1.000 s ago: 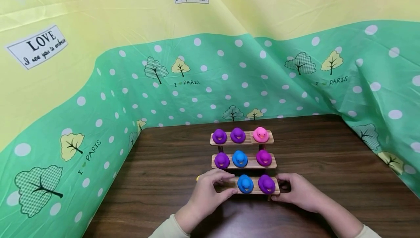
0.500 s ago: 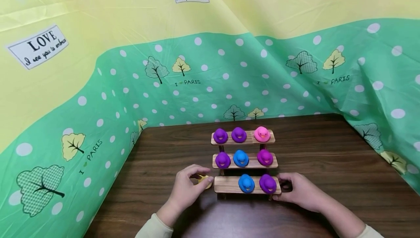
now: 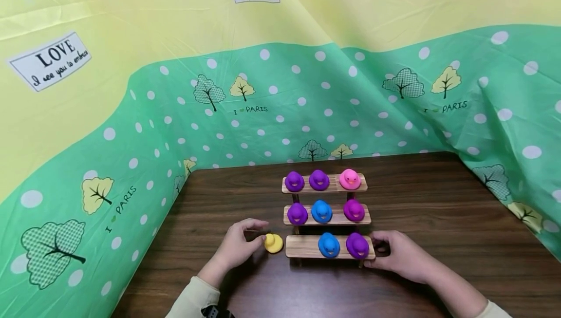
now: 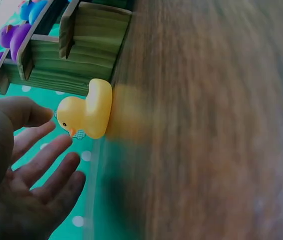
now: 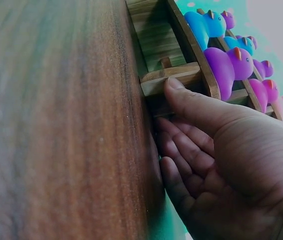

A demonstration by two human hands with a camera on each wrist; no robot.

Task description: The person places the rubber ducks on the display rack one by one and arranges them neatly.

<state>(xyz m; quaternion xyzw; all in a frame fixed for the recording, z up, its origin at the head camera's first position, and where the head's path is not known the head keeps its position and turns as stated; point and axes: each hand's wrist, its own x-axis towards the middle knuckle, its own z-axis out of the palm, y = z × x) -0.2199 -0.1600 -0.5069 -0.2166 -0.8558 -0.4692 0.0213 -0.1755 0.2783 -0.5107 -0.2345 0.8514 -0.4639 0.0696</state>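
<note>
A yellow rubber duck [image 3: 273, 243] sits on the table just left of a three-tier wooden display stand [image 3: 302, 247]. My left hand [image 3: 238, 245] is beside the duck, thumb near its head; in the left wrist view its fingers [image 4: 56, 175] are spread and relaxed, holding nothing. At the stand's lower right end, my right hand [image 3: 401, 257] grips the frame: in the right wrist view the thumb [image 5: 191, 102] presses the wooden leg, with curled fingers behind it. The bottom tier bears a blue duck [image 3: 328, 245] and a purple duck [image 3: 357, 246], with bare wood at its left.
On the middle tier are a purple duck [image 3: 297, 214], a blue duck [image 3: 322, 212] and a magenta duck [image 3: 353, 210]. Two purple ducks and a pink duck [image 3: 350, 179] line the top tier. A patterned green and yellow cloth [image 3: 271, 99] surrounds the dark wooden table [image 3: 210, 196].
My left hand has moved left from the bottom tier, bringing the yellow duck onto the table beside the stand and letting it go. The right hand has stayed at the stand's right end.
</note>
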